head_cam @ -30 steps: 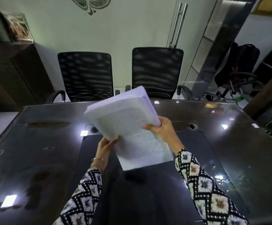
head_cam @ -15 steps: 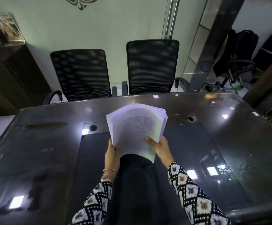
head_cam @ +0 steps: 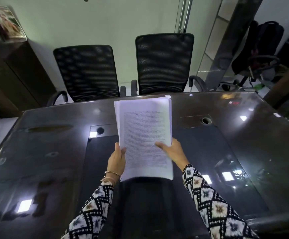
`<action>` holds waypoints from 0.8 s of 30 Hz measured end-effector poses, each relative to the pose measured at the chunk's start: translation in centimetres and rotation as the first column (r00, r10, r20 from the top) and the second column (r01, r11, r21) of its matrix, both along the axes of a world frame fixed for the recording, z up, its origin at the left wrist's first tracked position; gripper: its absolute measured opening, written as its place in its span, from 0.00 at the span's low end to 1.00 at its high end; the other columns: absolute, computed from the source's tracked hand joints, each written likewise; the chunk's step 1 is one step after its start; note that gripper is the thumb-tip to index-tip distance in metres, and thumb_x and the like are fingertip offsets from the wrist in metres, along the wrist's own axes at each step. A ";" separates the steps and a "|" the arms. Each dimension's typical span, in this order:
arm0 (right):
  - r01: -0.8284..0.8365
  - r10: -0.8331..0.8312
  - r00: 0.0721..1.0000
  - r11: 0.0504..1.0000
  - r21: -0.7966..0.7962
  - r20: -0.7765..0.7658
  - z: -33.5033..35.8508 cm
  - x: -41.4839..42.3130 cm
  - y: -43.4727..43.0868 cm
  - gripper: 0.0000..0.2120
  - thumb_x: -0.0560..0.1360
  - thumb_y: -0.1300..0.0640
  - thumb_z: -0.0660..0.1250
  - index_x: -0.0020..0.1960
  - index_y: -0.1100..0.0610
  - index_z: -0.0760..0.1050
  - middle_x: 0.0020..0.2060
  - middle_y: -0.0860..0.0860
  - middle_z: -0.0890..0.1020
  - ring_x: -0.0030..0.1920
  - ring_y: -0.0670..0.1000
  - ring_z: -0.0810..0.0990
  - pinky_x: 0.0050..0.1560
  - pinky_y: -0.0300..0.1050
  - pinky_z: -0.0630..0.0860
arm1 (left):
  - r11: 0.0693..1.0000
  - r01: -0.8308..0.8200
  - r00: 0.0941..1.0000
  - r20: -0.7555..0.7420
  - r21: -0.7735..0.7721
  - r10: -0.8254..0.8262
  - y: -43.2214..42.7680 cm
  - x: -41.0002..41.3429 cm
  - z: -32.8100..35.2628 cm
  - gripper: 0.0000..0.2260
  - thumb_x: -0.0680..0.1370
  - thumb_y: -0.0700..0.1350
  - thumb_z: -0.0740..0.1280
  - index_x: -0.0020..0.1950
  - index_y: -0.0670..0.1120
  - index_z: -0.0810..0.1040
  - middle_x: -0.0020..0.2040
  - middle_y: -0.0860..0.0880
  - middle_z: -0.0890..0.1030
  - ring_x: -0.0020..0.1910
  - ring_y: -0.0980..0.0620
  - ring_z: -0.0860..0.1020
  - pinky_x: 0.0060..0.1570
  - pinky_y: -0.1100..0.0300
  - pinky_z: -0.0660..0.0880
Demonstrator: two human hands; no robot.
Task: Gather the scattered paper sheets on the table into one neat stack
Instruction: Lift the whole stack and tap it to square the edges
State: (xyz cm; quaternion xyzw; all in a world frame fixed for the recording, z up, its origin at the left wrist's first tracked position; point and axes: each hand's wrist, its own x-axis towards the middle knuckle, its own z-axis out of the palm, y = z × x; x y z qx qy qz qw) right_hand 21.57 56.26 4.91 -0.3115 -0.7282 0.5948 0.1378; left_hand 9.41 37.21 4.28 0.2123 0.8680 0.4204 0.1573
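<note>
Both forearms reach forward from the near edge of the dark glossy table (head_cam: 54,152), each in a black-and-white patterned sleeve (head_cam: 214,209). The left hand (head_cam: 117,161), with thin bracelets (head_cam: 111,175) at its wrist, is turned edge-on and grips the left side of the paper stack (head_cam: 145,131) low down, its thumb curled over the front page. The right hand (head_cam: 174,151) clamps the right side a little higher, its thumb laid flat across the printed page and pointing left.

The other fingers of both hands are behind the sheets and cannot be seen. The print on the top page is too blurred to read. Whether the stack's near edge touches the table or hangs clear of it cannot be told; a dark shape below it hides that edge's footing. The elbows are cut off by the frame.

The stack sits between the two hands over the middle of the table, its face tipped toward the camera, its far edge reaching up toward the right chair (head_cam: 164,64) of the two mesh chairs, the left chair (head_cam: 86,73) standing just beside it; the sheets' edges line up closely, with slight fanning along the right side
</note>
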 end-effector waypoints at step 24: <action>-0.078 -0.202 0.878 0.834 0.546 0.434 -8.4 -1.7 0.0 0.17 0.84 0.53 0.48 0.64 0.61 0.69 0.56 0.57 0.76 0.50 0.59 0.78 0.47 0.50 0.74 | 0.900 -0.425 0.893 0.117 -0.099 0.435 1.7 3.8 -8.4 0.17 0.80 0.36 0.54 0.68 0.39 0.71 0.61 0.40 0.71 0.60 0.43 0.69 0.56 0.54 0.67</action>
